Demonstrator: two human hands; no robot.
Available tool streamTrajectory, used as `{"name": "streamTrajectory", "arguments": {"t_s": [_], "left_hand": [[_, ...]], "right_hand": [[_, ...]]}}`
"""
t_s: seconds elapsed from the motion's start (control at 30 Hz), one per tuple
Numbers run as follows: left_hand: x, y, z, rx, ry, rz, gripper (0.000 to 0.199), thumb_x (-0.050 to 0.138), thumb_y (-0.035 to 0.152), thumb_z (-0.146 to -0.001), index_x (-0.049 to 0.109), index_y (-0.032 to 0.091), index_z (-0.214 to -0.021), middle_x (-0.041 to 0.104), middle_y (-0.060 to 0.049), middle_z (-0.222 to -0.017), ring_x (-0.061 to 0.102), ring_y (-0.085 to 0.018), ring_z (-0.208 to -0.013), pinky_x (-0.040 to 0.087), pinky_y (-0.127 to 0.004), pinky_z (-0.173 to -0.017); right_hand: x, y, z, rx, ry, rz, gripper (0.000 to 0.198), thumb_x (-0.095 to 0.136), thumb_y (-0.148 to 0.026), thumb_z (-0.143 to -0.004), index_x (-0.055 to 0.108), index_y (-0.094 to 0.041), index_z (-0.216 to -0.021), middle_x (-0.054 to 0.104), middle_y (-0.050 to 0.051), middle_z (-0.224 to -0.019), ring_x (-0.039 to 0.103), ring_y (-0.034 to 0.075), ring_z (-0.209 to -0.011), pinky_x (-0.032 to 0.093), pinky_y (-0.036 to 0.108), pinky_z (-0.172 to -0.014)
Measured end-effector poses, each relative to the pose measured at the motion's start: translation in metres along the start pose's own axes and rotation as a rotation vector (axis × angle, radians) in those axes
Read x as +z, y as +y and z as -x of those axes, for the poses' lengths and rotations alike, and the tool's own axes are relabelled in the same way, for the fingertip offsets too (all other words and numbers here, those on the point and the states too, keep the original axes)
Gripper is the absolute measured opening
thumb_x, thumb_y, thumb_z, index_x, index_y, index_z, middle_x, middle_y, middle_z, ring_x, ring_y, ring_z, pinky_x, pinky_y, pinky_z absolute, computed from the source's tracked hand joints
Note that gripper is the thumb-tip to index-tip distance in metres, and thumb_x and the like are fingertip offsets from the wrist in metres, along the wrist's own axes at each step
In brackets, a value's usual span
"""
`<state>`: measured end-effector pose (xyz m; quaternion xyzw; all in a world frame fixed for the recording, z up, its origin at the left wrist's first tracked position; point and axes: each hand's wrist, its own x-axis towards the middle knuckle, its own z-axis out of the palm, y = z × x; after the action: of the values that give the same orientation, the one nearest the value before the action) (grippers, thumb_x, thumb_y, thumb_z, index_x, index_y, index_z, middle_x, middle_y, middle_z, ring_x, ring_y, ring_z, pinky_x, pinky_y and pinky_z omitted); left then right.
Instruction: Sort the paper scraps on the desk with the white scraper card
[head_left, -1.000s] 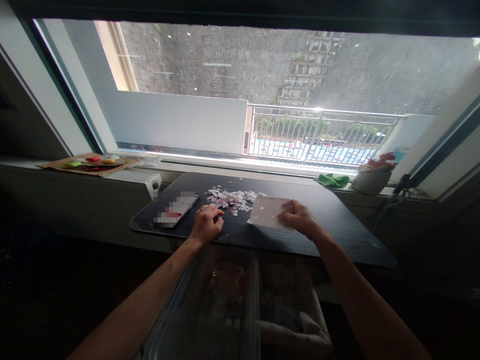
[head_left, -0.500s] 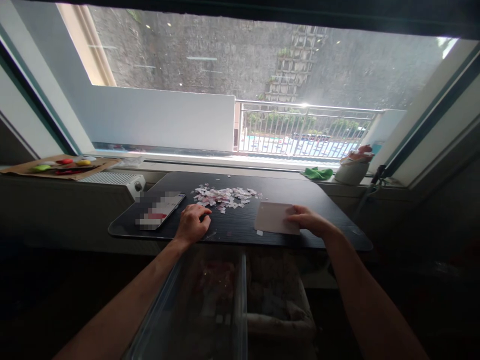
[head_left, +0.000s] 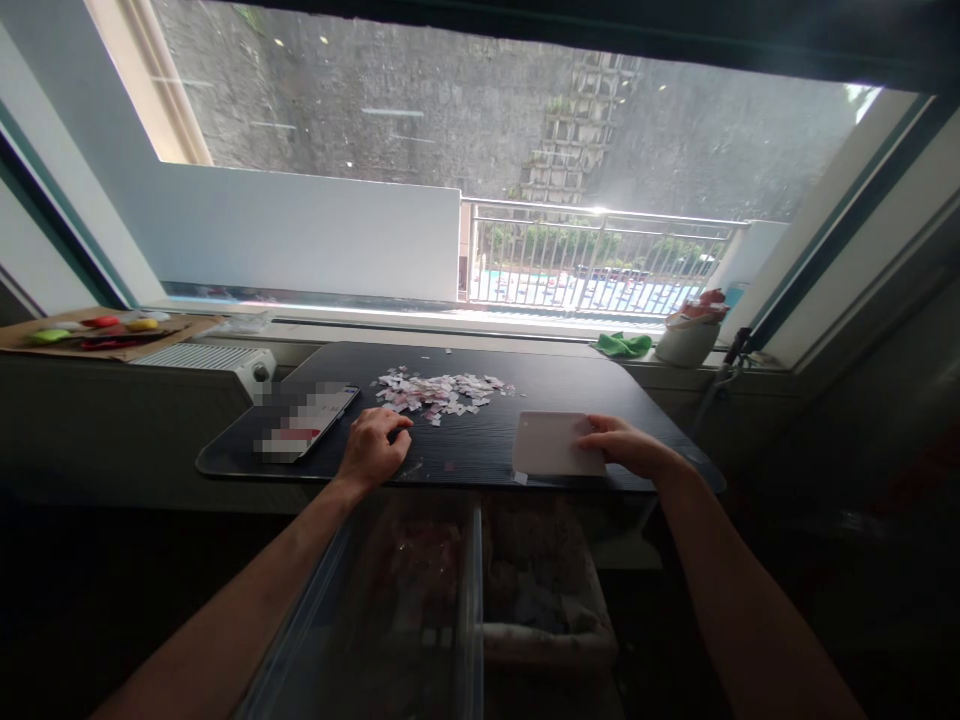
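Note:
My right hand (head_left: 622, 443) pinches the right edge of a thin white plastic scraper (head_left: 551, 443), a flat four-sided sheet with a small mark near its upper left corner. Its lower edge is close to the near edge of the black table (head_left: 559, 375). A small white paper piece (head_left: 520, 479) lies by its lower left corner. On the table's near left part rests my left hand (head_left: 375, 445), loosely curled, with a gap between thumb and forefinger and nothing visible in it. Beyond that hand spreads a loose heap of small paper pieces (head_left: 442, 392), white and pinkish.
A phone (head_left: 319, 425), partly blurred out, lies left of my left hand. Below the table edge are a clear plastic bin (head_left: 474, 600) and a lined box (head_left: 547, 635). A green cloth (head_left: 622, 345) and a pale pot (head_left: 686, 340) stand on the windowsill.
The view has shifted slightly to the right. The scraper has moved a little towards me, its shape now squarer. My left hand stays by the paper heap.

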<state>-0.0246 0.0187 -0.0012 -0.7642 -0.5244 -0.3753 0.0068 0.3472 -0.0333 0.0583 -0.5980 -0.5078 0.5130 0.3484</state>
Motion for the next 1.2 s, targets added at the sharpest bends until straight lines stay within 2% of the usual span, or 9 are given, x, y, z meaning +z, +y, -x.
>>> {"name": "streamTrajectory", "arguments": {"t_s": [0.33, 0.43, 0.53, 0.6, 0.67, 0.73, 0.83, 1.0, 1.2], "left_hand": [[-0.001, -0.003, -0.003, 0.018, -0.003, -0.020, 0.026, 0.048, 0.026, -0.077, 0.072, 0.021, -0.084, 0.071, -0.006, -0.093, 0.060, -0.026, -0.098, 0.047, -0.041, -0.091], [-0.005, 0.003, -0.006, 0.054, -0.024, -0.038, 0.026, 0.048, 0.026, -0.077, 0.072, 0.022, -0.087, 0.069, -0.007, -0.095, 0.058, -0.027, -0.101, 0.045, -0.045, -0.094], [-0.011, 0.027, -0.004, 0.166, -0.087, -0.042, 0.026, 0.050, 0.025, -0.078, 0.072, 0.022, -0.091, 0.067, -0.007, -0.099, 0.054, -0.029, -0.111, 0.033, -0.054, -0.106], [-0.012, 0.052, -0.001, 0.273, -0.154, -0.025, 0.026, 0.052, 0.023, -0.078, 0.072, 0.023, -0.095, 0.067, -0.006, -0.104, 0.052, -0.028, -0.114, 0.026, -0.054, -0.111], [-0.011, 0.080, 0.003, 0.394, -0.235, -0.002, 0.029, 0.054, 0.020, -0.078, 0.071, 0.025, -0.102, 0.066, -0.004, -0.106, 0.051, -0.025, -0.117, 0.023, -0.052, -0.113], [-0.005, 0.105, 0.007, 0.565, -0.343, -0.006, 0.033, 0.051, 0.015, -0.082, 0.067, 0.022, -0.110, 0.064, -0.009, -0.112, 0.046, -0.027, -0.124, 0.020, -0.057, -0.114], [0.008, 0.126, 0.009, 0.646, -0.445, -0.035, 0.035, 0.052, 0.016, -0.084, 0.064, 0.023, -0.116, 0.062, -0.010, -0.114, 0.044, -0.028, -0.125, 0.019, -0.061, -0.112], [0.017, 0.115, 0.010, 0.657, -0.459, -0.090, 0.034, 0.053, 0.019, -0.086, 0.063, 0.025, -0.117, 0.062, -0.010, -0.111, 0.044, -0.029, -0.125, 0.019, -0.063, -0.111], [-0.010, 0.069, 0.009, 0.528, -0.348, -0.106, 0.027, 0.045, 0.024, -0.089, 0.069, 0.024, -0.101, 0.063, -0.009, -0.108, 0.047, -0.028, -0.121, 0.019, -0.061, -0.112]], "right_hand": [[-0.010, -0.004, 0.021, -0.029, 0.057, -0.003, 0.027, 0.076, -0.020, -0.050, 0.068, -0.017, -0.075, 0.070, 0.000, -0.069, 0.060, 0.014, -0.059, 0.045, 0.024, -0.053], [-0.011, -0.002, 0.025, -0.059, 0.086, -0.014, 0.027, 0.076, -0.021, -0.050, 0.067, -0.018, -0.075, 0.070, 0.000, -0.069, 0.060, 0.014, -0.061, 0.045, 0.024, -0.054], [-0.010, 0.000, 0.027, -0.064, 0.093, -0.014, 0.027, 0.077, -0.020, -0.051, 0.067, -0.018, -0.076, 0.071, 0.001, -0.072, 0.062, 0.016, -0.065, 0.047, 0.025, -0.057], [-0.010, 0.000, 0.029, -0.060, 0.102, -0.007, 0.027, 0.077, -0.019, -0.050, 0.068, -0.018, -0.076, 0.071, 0.001, -0.073, 0.062, 0.016, -0.065, 0.048, 0.025, -0.058], [-0.012, 0.001, 0.029, -0.058, 0.118, 0.000, 0.027, 0.078, -0.019, -0.050, 0.068, -0.018, -0.075, 0.071, 0.001, -0.072, 0.061, 0.015, -0.064, 0.047, 0.024, -0.056], [-0.013, 0.001, 0.029, -0.057, 0.128, 0.001, 0.027, 0.078, -0.020, -0.049, 0.068, -0.017, -0.074, 0.070, 0.000, -0.070, 0.060, 0.014, -0.062, 0.045, 0.023, -0.054], [-0.013, 0.002, 0.028, -0.058, 0.124, -0.004, 0.028, 0.078, -0.020, -0.049, 0.068, -0.017, -0.075, 0.070, 0.000, -0.069, 0.059, 0.014, -0.061, 0.045, 0.023, -0.053], [-0.012, 0.004, 0.028, -0.049, 0.117, -0.018, 0.029, 0.078, -0.021, -0.049, 0.067, -0.017, -0.076, 0.070, -0.001, -0.070, 0.060, 0.014, -0.063, 0.046, 0.023, -0.055], [-0.011, 0.003, 0.031, -0.035, 0.088, -0.027, 0.030, 0.079, -0.021, -0.049, 0.069, -0.017, -0.077, 0.071, 0.001, -0.075, 0.061, 0.015, -0.067, 0.047, 0.024, -0.058]]}}
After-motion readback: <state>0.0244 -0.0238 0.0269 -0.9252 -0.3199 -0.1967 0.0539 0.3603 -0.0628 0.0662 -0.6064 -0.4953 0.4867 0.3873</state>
